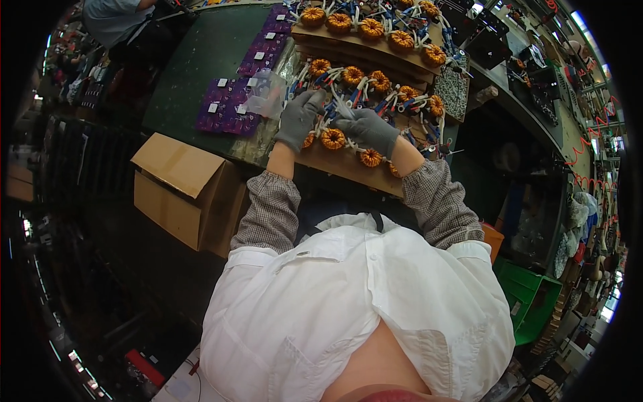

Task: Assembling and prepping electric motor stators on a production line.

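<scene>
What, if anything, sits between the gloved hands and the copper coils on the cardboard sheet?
Nothing visible. The left hand and right hand already rest among the copper coils on the cardboard sheet, white leads beside their fingers.

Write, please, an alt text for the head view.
Two grey-gloved hands, left hand and right hand, work on copper toroid coils lying on a cardboard sheet. Purple circuit boards lie left; an open cardboard box stands below.
</scene>
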Action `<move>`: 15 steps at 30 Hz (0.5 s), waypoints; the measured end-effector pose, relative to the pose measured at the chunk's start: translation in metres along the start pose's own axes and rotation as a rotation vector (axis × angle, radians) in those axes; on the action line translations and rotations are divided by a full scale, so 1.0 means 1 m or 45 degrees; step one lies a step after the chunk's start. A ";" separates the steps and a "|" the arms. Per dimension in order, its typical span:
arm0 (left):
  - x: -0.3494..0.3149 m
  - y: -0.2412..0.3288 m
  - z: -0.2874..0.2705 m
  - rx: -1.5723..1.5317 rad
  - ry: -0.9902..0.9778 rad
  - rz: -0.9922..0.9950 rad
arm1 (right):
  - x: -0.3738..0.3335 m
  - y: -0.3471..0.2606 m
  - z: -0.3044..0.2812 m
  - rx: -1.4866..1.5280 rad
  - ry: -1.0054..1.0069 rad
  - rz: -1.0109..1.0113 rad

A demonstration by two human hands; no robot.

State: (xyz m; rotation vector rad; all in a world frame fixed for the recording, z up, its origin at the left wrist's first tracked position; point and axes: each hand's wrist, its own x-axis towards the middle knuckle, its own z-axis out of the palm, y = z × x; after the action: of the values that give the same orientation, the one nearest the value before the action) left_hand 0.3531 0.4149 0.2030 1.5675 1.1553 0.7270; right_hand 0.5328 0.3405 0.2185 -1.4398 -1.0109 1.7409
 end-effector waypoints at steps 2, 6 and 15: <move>-0.015 0.019 0.012 -0.317 -0.160 -0.076 | -0.020 -0.001 0.005 -0.123 -0.123 -0.038; -0.036 0.025 0.029 -0.453 -0.036 -0.132 | -0.037 0.017 -0.003 0.046 -0.102 -0.097; -0.034 -0.009 0.007 -0.600 0.199 -0.152 | -0.016 0.014 0.017 -0.053 0.204 -0.260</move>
State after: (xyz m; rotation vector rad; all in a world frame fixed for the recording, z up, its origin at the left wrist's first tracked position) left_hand 0.3443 0.3806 0.1953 1.0545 1.0816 0.9736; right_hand 0.5183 0.3174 0.2150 -1.4232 -1.0727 1.4442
